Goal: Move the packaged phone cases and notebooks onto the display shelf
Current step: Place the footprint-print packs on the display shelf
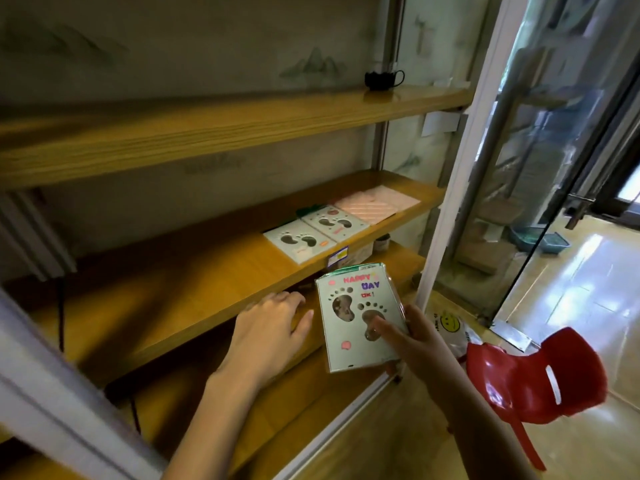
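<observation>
My right hand [412, 337] grips a pale green package [356, 317] printed with two footprints and "HAPPY DAY", held in front of the middle wooden shelf [194, 282]. My left hand [268, 325] rests on that shelf's front edge, fingers spread, holding nothing. On the shelf lie two similar footprint packages [299, 240] [334, 221] side by side. Right of them are two pink packages [365, 207] [394, 197].
A black cup [381, 79] stands on the upper shelf [242, 116]. A red plastic chair [540, 375] is at my right, with a smiley-face bag [450, 327] on the floor behind it. A glass door [554, 150] stands open to the right. A small jar [382, 242] sits on the lower shelf.
</observation>
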